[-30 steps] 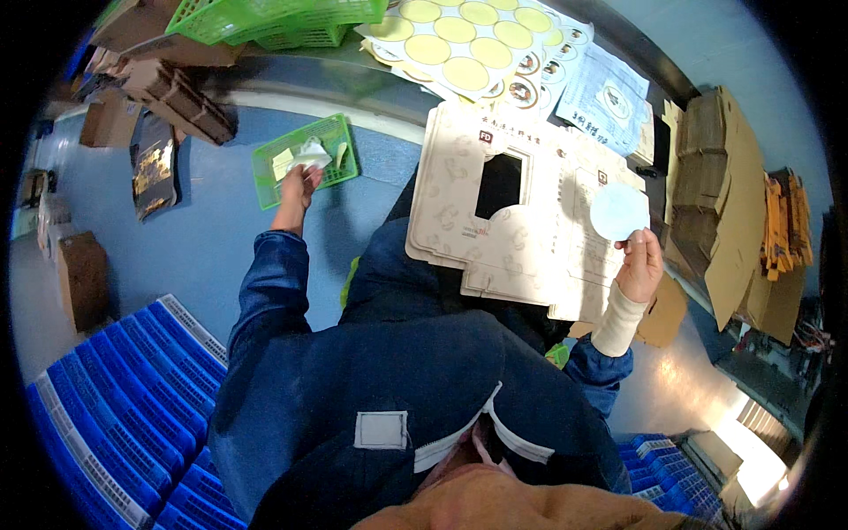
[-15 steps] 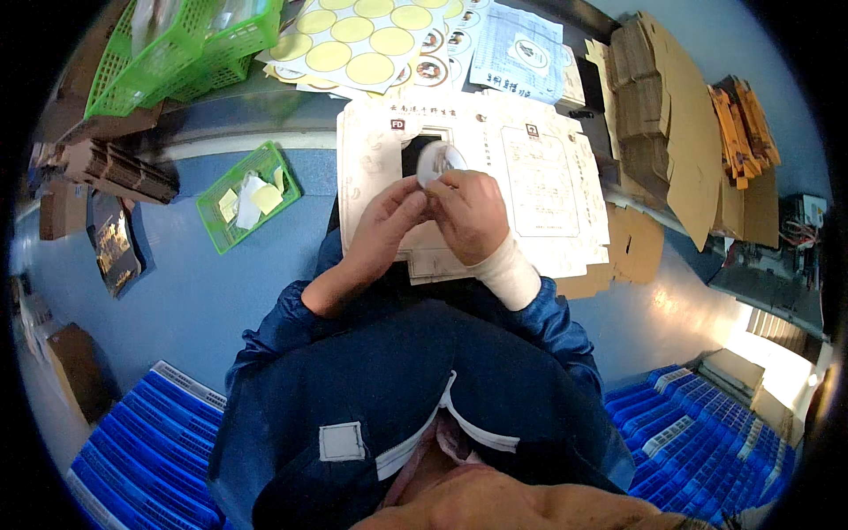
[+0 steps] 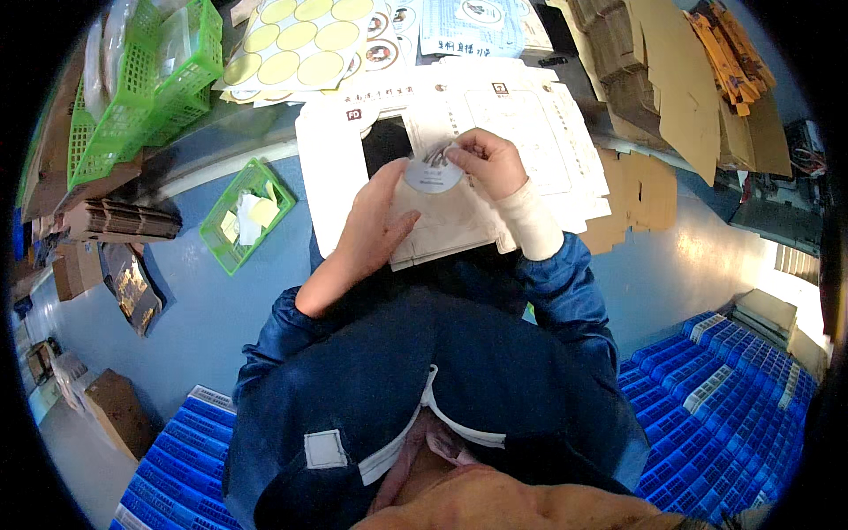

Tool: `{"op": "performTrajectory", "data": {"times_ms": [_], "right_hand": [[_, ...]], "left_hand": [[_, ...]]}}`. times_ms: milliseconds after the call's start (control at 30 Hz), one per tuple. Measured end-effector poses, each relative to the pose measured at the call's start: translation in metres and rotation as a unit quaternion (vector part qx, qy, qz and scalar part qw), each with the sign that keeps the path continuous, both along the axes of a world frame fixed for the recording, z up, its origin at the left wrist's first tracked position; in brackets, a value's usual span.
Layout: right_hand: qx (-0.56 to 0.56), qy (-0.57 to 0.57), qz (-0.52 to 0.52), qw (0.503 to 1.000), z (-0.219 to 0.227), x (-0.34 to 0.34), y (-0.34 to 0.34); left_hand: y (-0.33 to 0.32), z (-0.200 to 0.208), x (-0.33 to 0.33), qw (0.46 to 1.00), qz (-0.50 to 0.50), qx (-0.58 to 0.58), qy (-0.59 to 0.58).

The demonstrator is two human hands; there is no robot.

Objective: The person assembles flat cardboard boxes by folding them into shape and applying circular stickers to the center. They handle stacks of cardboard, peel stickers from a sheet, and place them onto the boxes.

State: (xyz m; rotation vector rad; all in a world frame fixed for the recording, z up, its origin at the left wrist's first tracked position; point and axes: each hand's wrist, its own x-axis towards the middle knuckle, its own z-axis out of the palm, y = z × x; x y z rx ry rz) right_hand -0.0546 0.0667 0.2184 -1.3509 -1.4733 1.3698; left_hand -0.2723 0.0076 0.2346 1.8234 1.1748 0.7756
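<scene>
Round white sticker (image 3: 431, 174) sits between both hands: right hand (image 3: 488, 161) pinches its far right edge, left hand (image 3: 375, 221) lies flat, fingers open, supporting flat die-cut carton (image 3: 353, 159) beneath.

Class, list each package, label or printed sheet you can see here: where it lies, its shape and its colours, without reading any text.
Flat die-cut carton: under both hands, white, dark window.
Round label: between the left hand and right hand, pale grey.
Sticker sheet: top, yellow circles on white.
Printed sheet: top, pale blue.
</scene>
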Motion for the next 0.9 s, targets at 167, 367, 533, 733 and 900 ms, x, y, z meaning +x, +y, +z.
{"op": "performTrajectory", "data": {"times_ms": [167,367,533,733,900], "right_hand": [[-0.045,0.035,0.041,0.997,-0.014,0.022,0.003],[-0.036,-0.091,0.123,0.988,-0.017,0.016,-0.007],[0.007,-0.127,0.169,0.977,-0.016,0.011,-0.008],[0.019,-0.176,0.174,0.969,-0.014,0.003,-0.007],[0.03,-0.18,0.17,0.968,-0.018,0.002,-0.009]], "left_hand": [[-0.016,-0.01,-0.008,0.984,0.038,0.036,0.172],[-0.029,-0.018,-0.011,0.969,0.003,0.059,0.239],[-0.028,-0.021,-0.011,0.969,0.002,0.071,0.236],[-0.028,-0.019,-0.01,0.967,0.001,0.063,0.245],[-0.028,-0.018,-0.01,0.968,0.003,0.06,0.245]]}}
